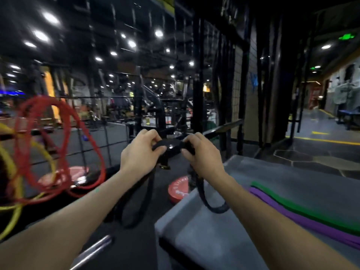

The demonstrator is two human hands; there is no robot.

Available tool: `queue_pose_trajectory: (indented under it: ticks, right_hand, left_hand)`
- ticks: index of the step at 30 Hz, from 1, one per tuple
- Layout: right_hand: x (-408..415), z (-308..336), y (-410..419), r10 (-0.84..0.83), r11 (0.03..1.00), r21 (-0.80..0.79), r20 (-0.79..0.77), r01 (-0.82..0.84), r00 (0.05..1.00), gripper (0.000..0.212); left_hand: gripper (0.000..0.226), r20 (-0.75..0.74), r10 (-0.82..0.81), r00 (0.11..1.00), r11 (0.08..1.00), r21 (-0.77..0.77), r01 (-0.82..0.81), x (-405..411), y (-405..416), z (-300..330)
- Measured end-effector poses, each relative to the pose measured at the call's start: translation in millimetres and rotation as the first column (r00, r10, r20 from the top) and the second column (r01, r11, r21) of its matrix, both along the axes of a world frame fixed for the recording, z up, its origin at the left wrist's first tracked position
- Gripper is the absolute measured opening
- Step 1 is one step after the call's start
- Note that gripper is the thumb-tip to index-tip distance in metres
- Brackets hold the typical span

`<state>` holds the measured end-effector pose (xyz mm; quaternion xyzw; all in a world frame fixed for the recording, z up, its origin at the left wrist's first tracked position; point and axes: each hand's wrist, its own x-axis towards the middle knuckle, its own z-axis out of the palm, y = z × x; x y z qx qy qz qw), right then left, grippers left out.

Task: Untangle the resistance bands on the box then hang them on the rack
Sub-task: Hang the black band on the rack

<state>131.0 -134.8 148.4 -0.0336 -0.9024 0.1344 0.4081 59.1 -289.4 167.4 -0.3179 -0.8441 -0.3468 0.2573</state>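
Note:
A black resistance band (171, 146) is stretched between both hands at chest height, its loops hanging down towards the floor. My left hand (141, 152) grips its left part and my right hand (201, 155) grips its right part. Below right stands the grey box (272, 176), with a green band (303, 208) and a purple band (292, 221) lying side by side on its top. At the left, a red band (64, 121) and a yellow band (11, 215) hang on the black wire rack (109, 145).
Red weight plates (178, 189) lie on the dark floor between the rack and the box. A steel bar (93, 250) shows at the bottom. Black upright posts (198, 75) and a mesh wall stand behind. Gym machines fill the background.

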Motion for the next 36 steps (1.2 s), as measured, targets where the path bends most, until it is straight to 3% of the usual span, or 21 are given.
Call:
queue_pose_trajectory:
  ticks: [7, 11, 16, 24, 29, 36]
  right_hand:
    - [-40, 47, -83, 0.25, 0.962, -0.068, -0.174, -0.265, 0.953, 0.016]
    - [-62, 79, -117, 0.296, 0.933, -0.128, -0.255, -0.336, 0.921, 0.017]
    - [-86, 108, -144, 0.309, 0.938, -0.074, -0.269, -0.339, 0.912, 0.02]
    - [-125, 138, -155, 0.291, 0.928, -0.159, -0.26, -0.338, 0.921, 0.025]
    - [-140, 134, -155, 0.288, 0.928, -0.176, -0.215, -0.327, 0.933, 0.027]
    - [-145, 127, -153, 0.275, 0.931, -0.184, -0.21, -0.315, 0.938, 0.026]
  left_hand:
    - [0.017, -0.095, 0.135, 0.986, 0.972, 0.208, -0.113, -4, -86, 45]
    - [0.014, -0.111, 0.239, 0.965, 0.932, 0.305, -0.195, -11, -111, 74]
    - [0.012, -0.114, 0.291, 0.95, 0.888, 0.401, -0.224, -26, -132, 95]
    - [0.013, -0.156, 0.455, 0.877, 0.862, 0.326, -0.389, -54, -124, 117]
    - [0.004, -0.134, 0.447, 0.884, 0.874, 0.275, -0.4, -67, -124, 113]
    - [0.016, -0.094, 0.451, 0.887, 0.878, 0.225, -0.423, -73, -123, 106]
